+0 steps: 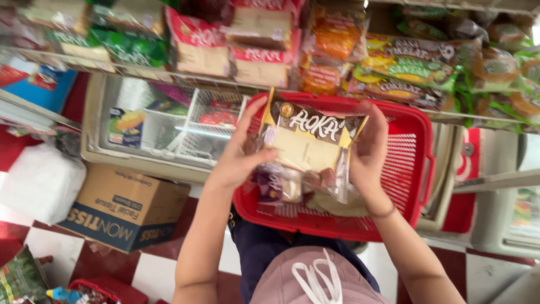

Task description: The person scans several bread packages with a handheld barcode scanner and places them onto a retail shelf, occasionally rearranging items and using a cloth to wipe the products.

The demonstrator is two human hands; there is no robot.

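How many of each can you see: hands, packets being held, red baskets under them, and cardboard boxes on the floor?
Bare hands: 2, left hand and right hand
Brown-and-gold plastic cake packet, held by both: 1
Red plastic mesh basket: 1
Brown-and-blue cardboard box: 1
Total: 5

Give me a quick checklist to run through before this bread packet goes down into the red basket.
1. Left hand grips the packaged bread: ok, fingers wrap its left edge.
2. Right hand grips it too: ok, holding the right edge.
3. Packet is over the red basket: ok, held above its opening.
4. Room in the basket: cannot tell fully; other wrapped snacks already lie beneath, though bare mesh shows to the right.
5. Basket is steady: cannot tell, its support is hidden.
6. Packet wrapper is intact: cannot tell, only the front shows.
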